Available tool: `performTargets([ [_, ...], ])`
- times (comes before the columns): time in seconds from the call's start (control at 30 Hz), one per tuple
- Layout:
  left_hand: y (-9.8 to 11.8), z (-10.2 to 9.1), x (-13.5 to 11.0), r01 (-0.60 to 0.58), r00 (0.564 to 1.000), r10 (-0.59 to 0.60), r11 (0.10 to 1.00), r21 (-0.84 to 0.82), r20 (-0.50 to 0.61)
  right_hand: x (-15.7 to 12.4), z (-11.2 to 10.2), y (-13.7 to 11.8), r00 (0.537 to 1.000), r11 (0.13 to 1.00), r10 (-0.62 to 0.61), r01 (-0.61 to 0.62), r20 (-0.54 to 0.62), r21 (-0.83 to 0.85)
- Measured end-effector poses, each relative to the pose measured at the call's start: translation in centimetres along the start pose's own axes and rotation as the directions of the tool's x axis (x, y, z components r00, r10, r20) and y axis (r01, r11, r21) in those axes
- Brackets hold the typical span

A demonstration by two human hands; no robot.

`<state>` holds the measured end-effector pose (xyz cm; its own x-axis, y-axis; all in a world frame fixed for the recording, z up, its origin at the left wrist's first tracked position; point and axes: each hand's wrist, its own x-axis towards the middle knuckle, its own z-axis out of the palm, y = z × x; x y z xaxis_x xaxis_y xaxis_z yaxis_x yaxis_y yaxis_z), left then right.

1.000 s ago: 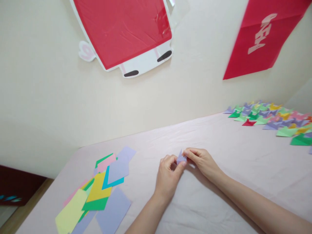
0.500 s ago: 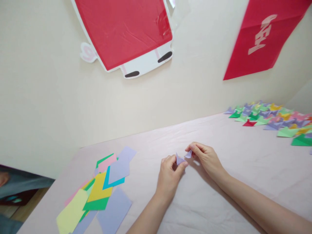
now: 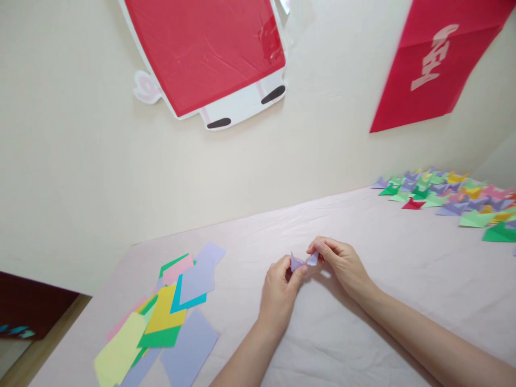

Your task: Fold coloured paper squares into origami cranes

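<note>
Above the middle of the table, a small lavender origami piece (image 3: 297,263) is pinched between the thumb and fingers of my left hand (image 3: 281,280). A pointed tip of it sticks up beside the fingers. My right hand (image 3: 336,261) grips the piece's narrower lavender end, just to the right. The two parts nearly meet between my hands; whether they are one sheet is hard to make out. Both hands are closed, fingertips facing each other. Part of the paper is hidden by my fingers.
Loose coloured paper sheets (image 3: 165,309) overlap on the left of the pale-covered table (image 3: 322,344). Rows of small folded paper figures (image 3: 447,193) stand at the far right by the wall. A red-and-white cartoon decoration (image 3: 213,59) and a red hanging (image 3: 435,70) are on the wall.
My right hand has shifted very slightly, and the lavender end in it is turned a little. A person's hand and grey clothing at the left edge have gone from view.
</note>
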<state>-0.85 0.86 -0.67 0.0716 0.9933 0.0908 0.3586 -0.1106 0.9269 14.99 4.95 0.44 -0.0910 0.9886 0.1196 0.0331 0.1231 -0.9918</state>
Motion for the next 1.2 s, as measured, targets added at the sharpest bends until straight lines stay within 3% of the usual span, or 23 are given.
performTargets([
  [0.17,0.3,0.1,-0.2,-0.002,1.0,0.004,0.996,-0.085,0.028,-0.3,0.1,-0.2,0.995,1.0,-0.024,0.024,0.097,0.002],
  [0.33,1.1,0.3,-0.2,-0.055,0.998,0.057,0.998,-0.042,0.03,-0.4,0.4,0.2,0.992,1.0,0.01,-0.007,0.128,-0.021],
  [0.5,1.0,0.0,0.0,-0.045,0.998,0.047,0.998,-0.046,0.045,-0.6,0.6,0.1,0.984,0.997,-0.058,0.065,0.168,-0.038],
  [0.7,1.4,0.5,-0.6,-0.015,0.992,0.008,0.998,0.058,0.129,-0.3,0.3,0.2,0.997,1.0,-0.02,0.02,0.072,0.007],
  [0.77,2.1,0.0,-0.4,0.061,0.971,-0.049,0.997,-0.044,0.232,-0.1,0.2,0.3,0.999,0.999,-0.008,0.006,0.054,0.041],
  [0.8,2.5,-0.7,-0.1,0.104,0.97,-0.067,0.983,-0.151,0.233,-0.1,0.2,0.4,0.999,0.999,0.0,-0.002,0.052,0.05],
  [0.83,2.8,-1.7,0.4,0.135,0.979,-0.081,0.945,-0.297,0.188,0.0,0.2,0.5,0.999,0.999,0.009,-0.011,0.052,0.052],
  [0.87,3.0,-2.9,0.9,0.111,0.993,-0.111,0.892,-0.439,0.026,0.0,0.3,0.5,0.998,0.999,0.018,-0.021,0.055,0.05],
  [0.9,3.2,-4.2,1.5,-0.054,0.941,-0.15,0.818,-0.573,-0.302,0.0,0.3,0.5,0.998,0.998,0.027,-0.03,0.057,0.05],
  [0.93,3.2,-5.4,2.1,-0.23,0.806,-0.221,0.738,-0.634,-0.549,0.0,0.3,0.6,0.998,0.998,0.034,-0.037,0.059,0.052],
  [0.97,3.0,-6.4,2.5,-0.293,0.736,-0.248,0.722,-0.627,-0.63,0.0,0.3,0.5,0.997,0.998,0.039,-0.043,0.063,0.056],
  [1.03,2.2,-7.1,2.9,-0.251,0.678,-0.346,0.721,-0.646,-0.649,0.0,0.3,0.5,0.997,0.997,0.044,-0.048,0.067,0.063],
  [1.1,1.1,-6.0,2.5,-0.056,0.764,-0.4,0.74,-0.671,-0.506,-0.1,0.4,0.5,0.997,0.997,0.045,-0.049,0.064,0.062],
  [1.2,-0.3,-2.9,1.6,0.022,0.838,-0.356,0.78,-0.625,-0.415,-0.1,0.4,0.4,0.997,0.997,0.045,-0.048,0.06,0.053],
])
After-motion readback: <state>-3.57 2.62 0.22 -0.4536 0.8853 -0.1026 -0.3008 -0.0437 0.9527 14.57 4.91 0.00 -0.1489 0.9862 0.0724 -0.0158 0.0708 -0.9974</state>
